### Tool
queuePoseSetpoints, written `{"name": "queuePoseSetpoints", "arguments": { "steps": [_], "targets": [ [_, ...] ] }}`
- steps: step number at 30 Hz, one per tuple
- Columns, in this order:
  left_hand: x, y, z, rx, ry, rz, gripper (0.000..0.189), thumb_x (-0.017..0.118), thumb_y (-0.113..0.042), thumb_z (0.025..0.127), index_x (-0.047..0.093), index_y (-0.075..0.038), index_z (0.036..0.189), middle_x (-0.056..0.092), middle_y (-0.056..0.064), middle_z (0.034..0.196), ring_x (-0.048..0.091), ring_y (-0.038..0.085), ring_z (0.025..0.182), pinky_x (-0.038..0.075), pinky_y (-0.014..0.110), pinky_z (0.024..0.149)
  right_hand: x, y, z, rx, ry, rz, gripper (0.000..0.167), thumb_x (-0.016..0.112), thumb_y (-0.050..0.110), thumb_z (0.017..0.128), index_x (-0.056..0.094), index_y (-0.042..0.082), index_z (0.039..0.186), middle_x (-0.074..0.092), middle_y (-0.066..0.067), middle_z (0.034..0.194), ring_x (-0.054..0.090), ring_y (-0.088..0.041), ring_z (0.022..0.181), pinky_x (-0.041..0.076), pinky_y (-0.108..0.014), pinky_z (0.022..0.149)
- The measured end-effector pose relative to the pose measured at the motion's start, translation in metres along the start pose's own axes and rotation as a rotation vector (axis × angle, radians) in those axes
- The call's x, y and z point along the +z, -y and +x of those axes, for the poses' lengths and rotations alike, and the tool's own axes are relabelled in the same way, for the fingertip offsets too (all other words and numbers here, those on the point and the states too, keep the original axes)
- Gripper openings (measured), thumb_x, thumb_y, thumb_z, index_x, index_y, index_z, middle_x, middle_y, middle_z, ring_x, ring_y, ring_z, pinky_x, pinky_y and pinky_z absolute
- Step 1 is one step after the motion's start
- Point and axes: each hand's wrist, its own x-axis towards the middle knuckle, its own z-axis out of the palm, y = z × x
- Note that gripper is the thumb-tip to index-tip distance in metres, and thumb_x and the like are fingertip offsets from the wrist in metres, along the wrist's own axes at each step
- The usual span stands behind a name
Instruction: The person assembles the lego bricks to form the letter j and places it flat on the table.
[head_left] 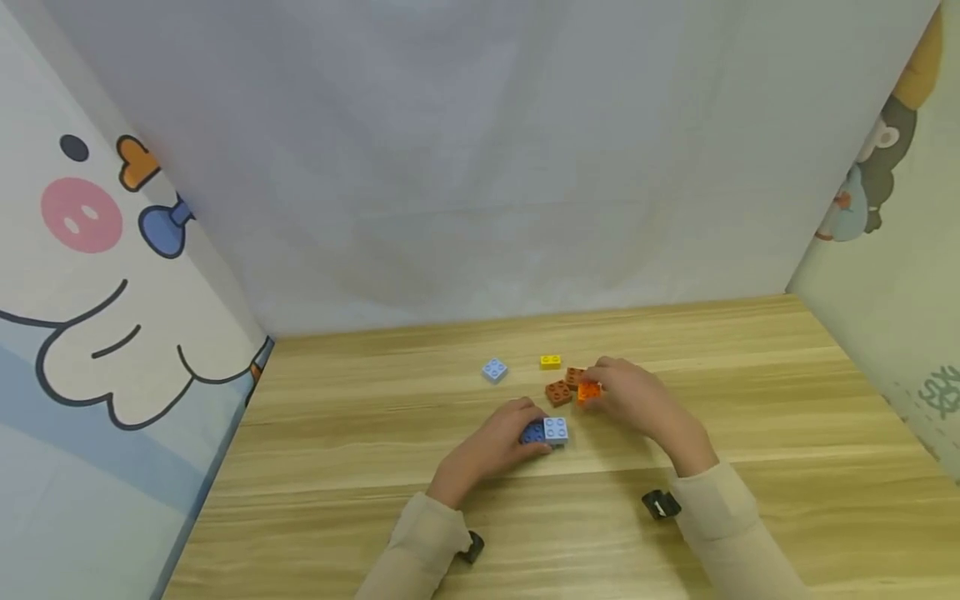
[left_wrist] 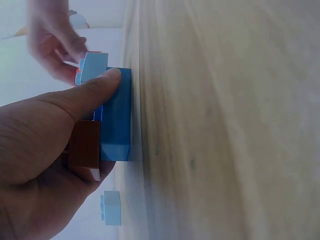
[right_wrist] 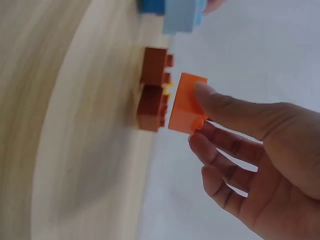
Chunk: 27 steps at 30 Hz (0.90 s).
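My left hand (head_left: 498,442) grips a long blue brick (left_wrist: 116,125) low over the table. A light blue brick (head_left: 556,429) sits on the blue brick's right end, and a brown brick (left_wrist: 84,145) shows at the other end, partly under the fingers. Between thumb and fingers, my right hand (head_left: 637,400) pinches an orange brick (right_wrist: 186,105), raised off the table. Right by it stand two loose brown bricks (head_left: 558,393), studs up; one is partly hidden by the right hand in the head view.
Behind the hands lie a yellow brick (head_left: 550,362) and a loose light blue brick (head_left: 494,371) on the wooden table (head_left: 337,417). A pale cloth wall (head_left: 480,167) borders the back, with printed panels at both sides. Each wrist carries a black camera.
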Motion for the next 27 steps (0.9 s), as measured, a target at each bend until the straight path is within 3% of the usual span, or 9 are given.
{"name": "queuePoseSetpoints", "arguments": {
  "steps": [5,11,14,18,22,27],
  "targets": [
    [0.000,0.001,-0.001,0.011,-0.010,0.004,0.041,0.069,-0.034,0.098,0.064,-0.009,0.131,0.065,0.004,0.122,0.058,0.011,0.105,0.051,0.030,0.098,-0.002,0.015,-0.004,-0.092,0.022,0.059,0.037,0.073,0.021,0.095,0.069,0.007,0.129,0.069,-0.010,0.120,0.066,-0.027,0.108,0.055,-0.049,0.095],
    [0.000,0.000,-0.001,0.018,-0.010,0.006,0.040,0.067,-0.035,0.099,0.065,-0.009,0.130,0.065,0.003,0.122,0.055,0.010,0.102,0.050,0.028,0.096,0.000,0.024,-0.004,-0.190,0.062,0.166,0.036,0.072,0.019,0.095,0.069,0.007,0.129,0.067,-0.015,0.137,0.052,-0.043,0.138,0.042,-0.059,0.113],
    [0.001,0.001,-0.001,0.028,-0.015,0.008,0.040,0.068,-0.035,0.099,0.066,-0.008,0.128,0.065,0.003,0.120,0.055,0.010,0.100,0.050,0.027,0.094,0.002,0.025,-0.003,-0.223,0.078,0.190,0.036,0.073,0.018,0.094,0.069,0.005,0.128,0.067,-0.015,0.138,0.048,-0.046,0.142,0.038,-0.060,0.116],
    [0.000,0.001,-0.001,0.040,-0.028,0.005,0.039,0.069,-0.035,0.098,0.066,-0.007,0.125,0.065,0.004,0.118,0.055,0.011,0.099,0.050,0.027,0.092,0.004,0.027,-0.002,-0.254,0.087,0.164,0.033,0.074,0.018,0.093,0.072,0.007,0.124,0.070,-0.012,0.133,0.055,-0.041,0.136,0.044,-0.056,0.113],
    [0.000,0.000,-0.002,0.044,-0.036,0.004,0.037,0.069,-0.034,0.098,0.067,-0.007,0.123,0.065,0.004,0.116,0.055,0.011,0.097,0.050,0.027,0.090,0.005,0.031,-0.003,-0.282,0.084,0.144,0.030,0.076,0.018,0.092,0.073,0.008,0.120,0.073,-0.008,0.125,0.065,-0.029,0.120,0.053,-0.048,0.102],
    [-0.001,0.000,-0.002,0.044,-0.038,-0.003,0.037,0.069,-0.033,0.098,0.067,-0.007,0.123,0.064,0.003,0.114,0.052,0.011,0.094,0.047,0.024,0.087,0.003,0.035,-0.004,-0.286,0.085,0.130,0.029,0.078,0.018,0.090,0.075,0.007,0.118,0.073,-0.007,0.121,0.067,-0.025,0.112,0.056,-0.044,0.095]
  ]
}}
